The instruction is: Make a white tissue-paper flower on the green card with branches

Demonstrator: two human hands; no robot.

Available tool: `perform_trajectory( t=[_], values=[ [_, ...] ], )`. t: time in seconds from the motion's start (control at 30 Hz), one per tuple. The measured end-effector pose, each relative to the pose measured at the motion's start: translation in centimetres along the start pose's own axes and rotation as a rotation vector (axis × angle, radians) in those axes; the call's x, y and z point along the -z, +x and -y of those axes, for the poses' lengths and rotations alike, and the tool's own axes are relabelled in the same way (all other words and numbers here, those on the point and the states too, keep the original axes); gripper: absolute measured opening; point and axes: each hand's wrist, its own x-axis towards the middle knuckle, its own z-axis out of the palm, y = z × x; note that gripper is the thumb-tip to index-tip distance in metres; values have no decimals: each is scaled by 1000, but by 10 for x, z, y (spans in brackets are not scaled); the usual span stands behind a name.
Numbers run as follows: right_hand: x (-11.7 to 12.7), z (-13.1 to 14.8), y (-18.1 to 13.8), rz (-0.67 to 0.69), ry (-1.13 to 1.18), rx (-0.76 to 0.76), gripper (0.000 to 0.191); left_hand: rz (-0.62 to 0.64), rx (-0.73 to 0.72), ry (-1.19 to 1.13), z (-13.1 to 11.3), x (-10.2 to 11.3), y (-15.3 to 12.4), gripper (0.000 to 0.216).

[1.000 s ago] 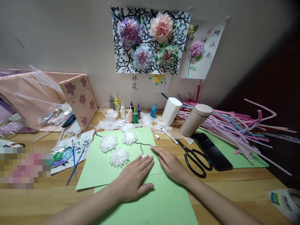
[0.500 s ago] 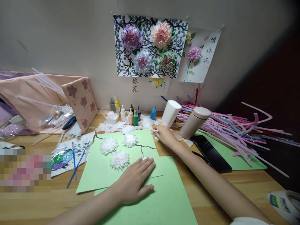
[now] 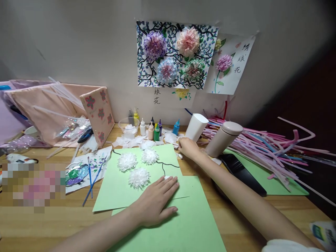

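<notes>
My left hand (image 3: 160,203) lies flat, fingers stretched, on green sheets of paper (image 3: 194,227). Under its fingertips a bit of white shows, mostly covered. Three fluffy white paper flowers (image 3: 139,177) sit on the upper sheet beyond it, beside thin dark branch lines (image 3: 168,164). My right hand (image 3: 188,148) is stretched forward past the sheet's far right corner, its fingers curled downward among white paper scraps (image 3: 169,137). Whatever those fingers hold, if anything, is hidden. A white container (image 3: 196,126) stands right behind that hand.
Small paint bottles (image 3: 156,133) line the back. A tumbler (image 3: 225,138), a black phone (image 3: 243,174) and a heap of pipe cleaners (image 3: 273,147) fill the right. Leftward are paintbrushes (image 3: 95,176), a paint palette (image 3: 76,174) and a pink fabric box (image 3: 97,115). Flower artwork (image 3: 177,54) hangs on the wall.
The whole view has shifted, so things sit farther right in the picture. My right hand's fingers have curled in more at the scraps. My left hand stays flat on the paper.
</notes>
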Motion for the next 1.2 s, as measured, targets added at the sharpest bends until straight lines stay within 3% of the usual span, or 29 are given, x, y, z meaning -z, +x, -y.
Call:
perform_trajectory(
  t=[0.2,0.47,0.83,1.07,1.2],
  values=[
    [14,-7,-2,-36,5,-49,13,-20,-14,-2,1,-1,0,64],
    [6,-8,4,-63,22,-68,16,0,-3,-13,2,0,0,64],
    [13,-11,-8,-178,145,-133,25,-10,-1,-18,3,-2,0,63],
    [-4,-12,1,-144,278,-54,12,30,24,-2,3,-3,1,62],
    [-17,-11,7,-131,300,-80,19,30,19,2,3,-2,1,63]
  ],
)
